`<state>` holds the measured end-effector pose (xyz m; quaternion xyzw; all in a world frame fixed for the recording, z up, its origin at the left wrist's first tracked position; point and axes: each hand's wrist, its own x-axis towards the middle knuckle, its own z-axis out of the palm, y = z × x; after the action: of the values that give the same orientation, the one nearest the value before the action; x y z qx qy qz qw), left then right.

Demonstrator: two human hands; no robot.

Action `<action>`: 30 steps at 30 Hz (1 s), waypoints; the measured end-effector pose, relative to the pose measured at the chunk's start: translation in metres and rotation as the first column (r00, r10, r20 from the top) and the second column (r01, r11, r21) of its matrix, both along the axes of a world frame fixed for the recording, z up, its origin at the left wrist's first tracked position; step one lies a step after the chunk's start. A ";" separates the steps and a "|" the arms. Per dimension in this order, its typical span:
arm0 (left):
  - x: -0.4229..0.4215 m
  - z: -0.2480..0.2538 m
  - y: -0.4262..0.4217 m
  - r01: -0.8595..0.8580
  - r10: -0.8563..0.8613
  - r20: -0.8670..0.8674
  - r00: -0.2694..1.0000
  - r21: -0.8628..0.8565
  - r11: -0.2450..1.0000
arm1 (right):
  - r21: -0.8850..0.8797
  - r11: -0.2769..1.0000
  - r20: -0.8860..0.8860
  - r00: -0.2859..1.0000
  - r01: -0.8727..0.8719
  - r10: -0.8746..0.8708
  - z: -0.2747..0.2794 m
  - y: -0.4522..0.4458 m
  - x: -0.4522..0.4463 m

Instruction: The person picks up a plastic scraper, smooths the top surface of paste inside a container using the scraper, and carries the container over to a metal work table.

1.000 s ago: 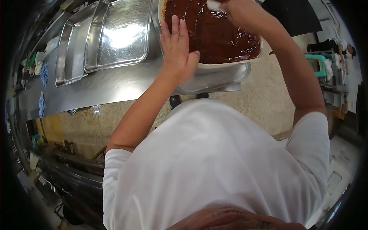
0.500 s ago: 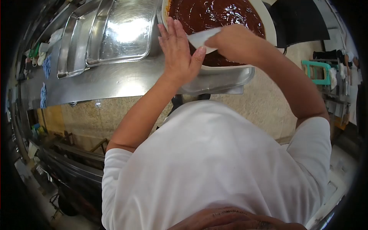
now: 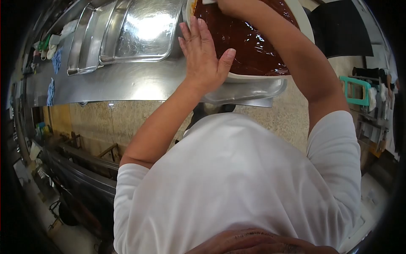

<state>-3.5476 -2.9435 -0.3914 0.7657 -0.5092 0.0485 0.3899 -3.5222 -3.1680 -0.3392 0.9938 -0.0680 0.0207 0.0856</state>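
Observation:
A white tub (image 3: 308,26) holds a glossy dark reddish-brown paste (image 3: 237,46). My left hand (image 3: 204,57) lies open at the tub's near left rim, with its fingers stretched and the thumb apart; whether it presses on the rim I cannot tell. At the top edge of the view, my right hand (image 3: 237,7) reaches over the far left part of the paste. It is closed on a flat white scraper (image 3: 208,1), of which only a small part shows. A shallow metal tray (image 3: 253,91) shows under the tub's near side.
Two shiny metal trays (image 3: 163,54) rest on the steel table (image 3: 122,89) to the left. Blue cloths (image 3: 50,91) lie near the table's left end. Beyond the tub on the right is a black panel (image 3: 344,31). A green stool (image 3: 355,89) stands farther right.
My right hand has moved away from me with the scraper, from the near side of the paste to its far left. My left hand stays at the rim.

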 end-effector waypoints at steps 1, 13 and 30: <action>0.000 0.000 0.000 -0.001 0.001 0.003 1.000 -0.004 1.000 | -0.022 0.999 -0.105 0.994 -0.023 0.021 0.007 0.014 -0.004; 0.002 -0.003 -0.002 0.028 -0.029 -0.034 0.999 -0.005 1.000 | -0.075 0.965 -0.042 0.966 0.252 -0.255 -0.001 -0.028 0.006; 0.001 -0.002 -0.003 0.011 -0.011 -0.005 1.000 -0.019 1.000 | -0.077 0.996 -0.102 0.994 0.034 -0.042 0.007 0.008 -0.002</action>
<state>-3.5465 -2.9462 -0.3933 0.7594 -0.5117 0.0489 0.3987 -3.5241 -3.1602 -0.3320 0.9882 -0.0814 -0.0297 0.1266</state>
